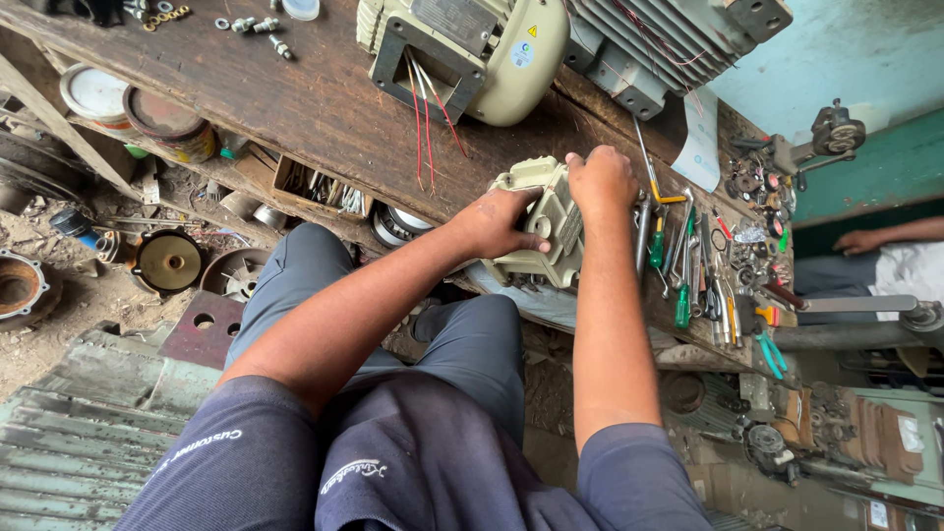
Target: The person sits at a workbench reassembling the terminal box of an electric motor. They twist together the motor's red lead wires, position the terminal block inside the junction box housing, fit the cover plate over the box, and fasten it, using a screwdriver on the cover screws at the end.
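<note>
A small cream-coloured motor end cover (544, 221) was held at the front edge of the wooden workbench (295, 98), just in front of a larger cream electric motor (472, 49) whose red and white lead wires (428, 113) trailed down towards it. The left hand (497, 224) was closed around the cover's near side, and the right hand (602, 182) was clenched over its top far corner, so the part was gripped from both sides. The step in hand was judged to be the seating or turning of this casting on the bench edge; whether anything lay beneath it could not be told. The next move was judged to call for a firm two-handed hold and care that the wires were not pinched. Screwdrivers and pliers (688, 265) were laid just to the right, within easy reach. Another person's forearm (885, 236) was seen well apart at the far right.
</note>
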{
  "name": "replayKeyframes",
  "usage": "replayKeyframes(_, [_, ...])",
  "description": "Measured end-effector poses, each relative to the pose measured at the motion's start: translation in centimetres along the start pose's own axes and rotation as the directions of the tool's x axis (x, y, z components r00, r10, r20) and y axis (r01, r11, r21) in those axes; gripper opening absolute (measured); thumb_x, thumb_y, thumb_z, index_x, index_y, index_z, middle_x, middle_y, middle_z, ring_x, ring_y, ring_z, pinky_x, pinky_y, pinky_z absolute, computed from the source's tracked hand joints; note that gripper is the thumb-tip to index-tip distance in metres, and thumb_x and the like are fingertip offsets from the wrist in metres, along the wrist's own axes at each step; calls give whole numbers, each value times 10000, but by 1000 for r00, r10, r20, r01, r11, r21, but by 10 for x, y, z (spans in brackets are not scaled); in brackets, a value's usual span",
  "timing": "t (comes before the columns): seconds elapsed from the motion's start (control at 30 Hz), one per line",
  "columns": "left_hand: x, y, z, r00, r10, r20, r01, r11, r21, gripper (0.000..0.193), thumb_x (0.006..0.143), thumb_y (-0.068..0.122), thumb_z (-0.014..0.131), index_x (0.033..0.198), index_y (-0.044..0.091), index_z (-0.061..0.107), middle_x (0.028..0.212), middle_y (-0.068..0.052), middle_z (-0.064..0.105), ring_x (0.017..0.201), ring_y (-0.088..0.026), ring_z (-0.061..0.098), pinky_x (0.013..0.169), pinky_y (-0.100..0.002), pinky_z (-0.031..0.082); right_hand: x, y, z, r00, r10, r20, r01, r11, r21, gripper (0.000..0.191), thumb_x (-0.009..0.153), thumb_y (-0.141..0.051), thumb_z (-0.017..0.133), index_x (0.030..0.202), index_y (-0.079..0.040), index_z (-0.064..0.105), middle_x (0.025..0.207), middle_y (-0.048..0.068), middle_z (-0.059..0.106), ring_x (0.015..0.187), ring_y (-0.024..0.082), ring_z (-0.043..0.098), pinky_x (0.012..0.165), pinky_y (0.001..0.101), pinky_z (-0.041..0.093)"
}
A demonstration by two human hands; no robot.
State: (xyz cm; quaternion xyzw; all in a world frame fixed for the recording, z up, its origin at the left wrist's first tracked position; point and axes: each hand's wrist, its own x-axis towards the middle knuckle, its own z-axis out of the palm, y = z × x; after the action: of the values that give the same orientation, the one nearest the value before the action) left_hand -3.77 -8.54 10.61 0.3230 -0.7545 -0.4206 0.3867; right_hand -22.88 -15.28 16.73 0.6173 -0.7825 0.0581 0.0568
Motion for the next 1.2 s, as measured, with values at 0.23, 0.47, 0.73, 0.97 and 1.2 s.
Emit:
replayKeyframes(0.23, [-1, -2, -1, 1000, 4, -7, -4, 1000, -25, 807, 690, 362, 909, 1343, 14, 589, 1053, -225, 740, 1027, -371, 711, 903, -449, 538, 11, 11, 26, 991, -80, -107, 97, 982, 161, 227, 849, -217, 811, 860, -1, 743, 910, 229, 731, 901, 412, 709, 834, 468, 550])
replayKeyframes(0.47, [0, -3, -1, 1000, -3, -4, 3, 1000, -23, 812, 686, 368, 909, 1347, 23, 587, 1060, -225, 738, 1029, -376, 708, 906, -451, 535, 14, 37, 24, 983, -184, 5, 156, 847, 509, 82, 836, -38, 764, 902, -19, 720, 775, 93, 729, 716, 172, 696, 676, 331, 535])
replayKeyframes(0.73, [1, -7, 1, 1000, 14, -9, -14, 1000, -14, 822, 690, 377, 901, 1364, 29, 584, 1082, -227, 735, 1046, -378, 705, 922, -447, 535, -7, 42, -1, 850, -474, -230, 519, 675, 524, 139, 858, -9, 705, 991, -29, 743, 952, 114, 704, 818, 203, 696, 731, 328, 569])
replayKeyframes(0.97, [-1, -5, 2, 1000, 11, 0, -11, 1000, -17, 817, 698, 372, 901, 1359, 15, 579, 1083, -229, 734, 1050, -376, 707, 922, -442, 538, -7, 21, -5, 987, -159, 11, 156, 979, 130, 389, 944, -413, 748, 925, -24, 751, 901, 259, 709, 897, 443, 666, 817, 512, 520])
replayKeyframes(1.2, [0, 0, -1, 1000, -15, 4, 15, 1000, -10, 815, 689, 358, 908, 1357, 28, 579, 1068, -227, 736, 1038, -380, 703, 913, -450, 531, 6, 19, 8, 986, -157, -52, 164, 968, 189, 341, 858, -330, 793, 843, -1, 707, 925, 246, 718, 931, 428, 685, 870, 498, 528])
